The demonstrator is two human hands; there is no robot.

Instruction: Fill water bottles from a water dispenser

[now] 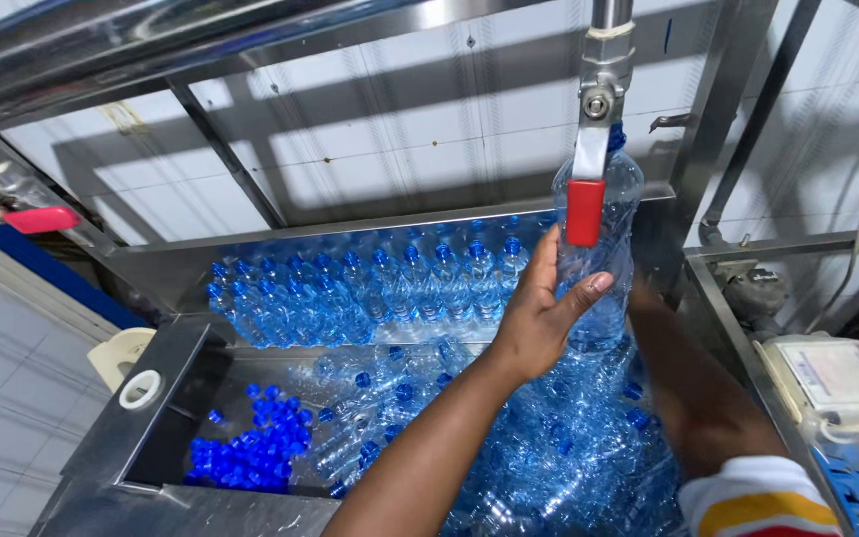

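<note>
Holding a clear plastic bottle (603,249) upright under the tap, your left hand (539,318) wraps around its lower part, with the thumb on the front and the fingers behind. Your right hand is hidden behind the bottle, so I cannot tell if it grips or not; only the right forearm (688,398) shows, with a white sleeve cuff (758,497) striped in yellow and red. In front of the bottle hangs the red lever (585,211) of a steel valve (599,94). Below your hands lies a pile of empty clear bottles (549,447) in a steel trough (201,502). Behind them stand rows of filled bottles with blue caps (370,288). On the left, loose blue caps (256,447) are heaped in one compartment. On the right sits a white box with a pale label (832,378).
</note>
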